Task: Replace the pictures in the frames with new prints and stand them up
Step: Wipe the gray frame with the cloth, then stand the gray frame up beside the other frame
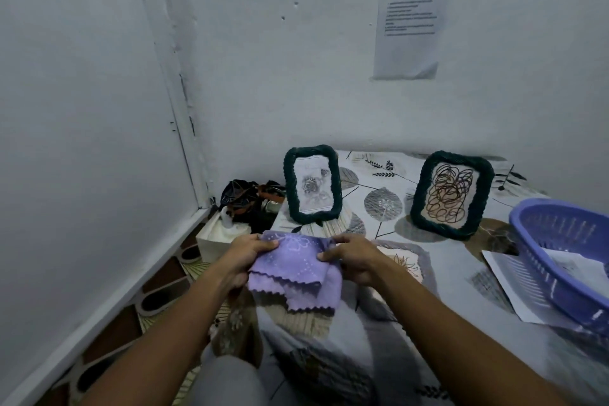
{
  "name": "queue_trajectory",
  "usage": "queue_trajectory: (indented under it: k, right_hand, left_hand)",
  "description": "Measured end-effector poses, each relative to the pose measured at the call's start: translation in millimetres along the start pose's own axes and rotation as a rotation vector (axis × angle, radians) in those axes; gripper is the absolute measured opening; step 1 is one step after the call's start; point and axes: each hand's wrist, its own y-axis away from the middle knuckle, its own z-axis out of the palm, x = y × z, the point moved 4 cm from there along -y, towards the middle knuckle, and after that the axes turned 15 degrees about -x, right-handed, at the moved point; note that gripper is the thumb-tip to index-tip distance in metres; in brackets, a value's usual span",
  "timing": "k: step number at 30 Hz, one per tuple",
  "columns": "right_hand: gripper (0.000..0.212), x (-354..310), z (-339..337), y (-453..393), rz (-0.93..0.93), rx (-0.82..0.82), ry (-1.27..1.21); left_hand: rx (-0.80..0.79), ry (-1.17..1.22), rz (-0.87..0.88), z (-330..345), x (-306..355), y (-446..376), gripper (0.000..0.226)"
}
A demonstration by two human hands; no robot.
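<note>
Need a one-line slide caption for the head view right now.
Both hands, left and right, hold a folded purple cloth before two upright frames.

A home bedroom corner: leaf-print bedsheet point(379, 333), tissue box point(216, 241), plain painted walls point(82, 109).

Pale grey walls point(263, 59) are meeting in a corner at upper left; a printed notice point(408, 25) is hanging at upper right; patterned flooring point(158, 293) is showing at lower left.
</note>
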Motion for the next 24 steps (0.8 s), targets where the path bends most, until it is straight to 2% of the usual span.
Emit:
queue_trajectory:
  k: [4, 6, 8, 10, 13, 15, 17, 19, 22, 24]
  right_hand:
    - [0.055, 3.6, 2.8, -22.2, -0.014, 0.151, 0.127]
    - [0.053, 2.0, 2.4, -24.5, -0.050, 0.271, 0.462]
    - [0.040, -2.7, 3.8, -20.0, -0.107, 0.369, 0.858]
    - [0.036, -6.7, 0.1, -11.1, -0.135, 0.406, 1.007]
    - [0.037, -12.3, -21.7, 1.7, -0.111, 0.435, 0.950]
    - [0.028, -16.7, -41.1, 15.5, -0.110, 0.438, 0.843]
    - [0.019, -18.2, -62.8, 34.7, -0.106, 0.446, 0.736]
    - [0.016, -15.8, -87.6, 54.9, -0.093, 0.483, 0.668]
    - [0.018, -6.0, -114.6, 79.8, -0.014, 0.517, 0.680]
    - [0.019, 4.1, -124.2, 90.0, 0.041, 0.507, 0.695]
  left_hand:
    - [0.098, -0.125, -0.047, -15.3, -2.5, -8.8, 0.015]
    - [0.131, -0.208, -0.061, -17.8, -2.5, -13.4, 0.012]
    - [0.182, -0.402, -0.062, -21.3, 1.8, -18.5, 0.019]
    - [0.247, -0.690, -0.055, -22.5, 12.4, -19.4, 0.023]
    - [0.355, -1.019, -0.016, -15.5, 33.6, -14.0, 0.022]
    - [0.361, -1.063, 0.041, -2.4, 41.7, -14.0, 0.017]
    - [0.289, -0.998, 0.101, 18.4, 43.8, -17.7, 0.015]
    - [0.145, -0.831, 0.126, 46.5, 36.5, -24.3, 0.013]
    - [-0.032, -0.673, 0.056, 91.9, 15.1, -34.9, 0.017]
    - [-0.102, -0.667, 0.003, 117.8, -1.1, -44.1, 0.031]
